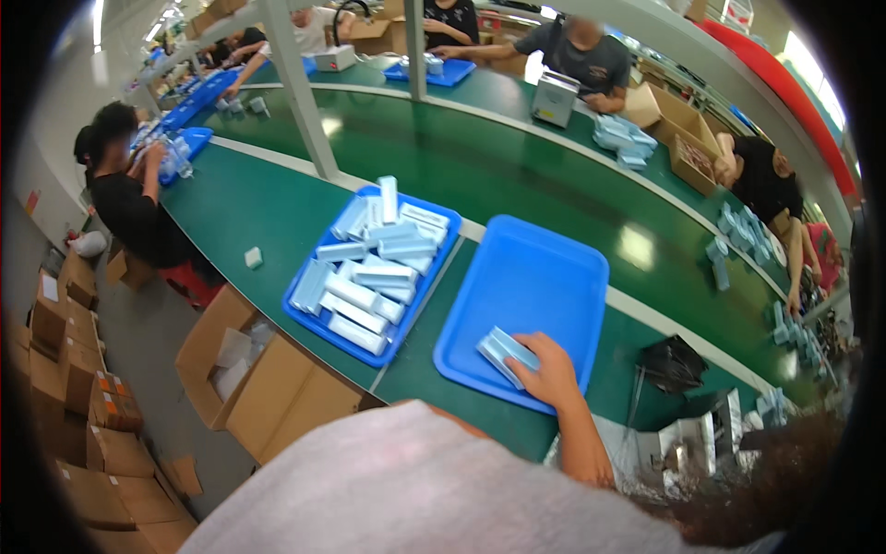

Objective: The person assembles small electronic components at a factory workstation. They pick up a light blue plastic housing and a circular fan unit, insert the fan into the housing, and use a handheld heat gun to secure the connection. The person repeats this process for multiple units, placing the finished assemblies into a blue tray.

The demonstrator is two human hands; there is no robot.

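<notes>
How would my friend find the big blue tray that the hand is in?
Start at the green table along the near side. Find the blue tray heaped with pale-blue boxes, then hop right to the next blue tray. Unlike its neighbour, it's mostly bare, with just a small bunch of boxes at the person's right hand.

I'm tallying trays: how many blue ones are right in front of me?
2: the left tray, heaped with pale blue boxes, and the right tray, below your right hand. Farther trays may be partly hidden.
</notes>
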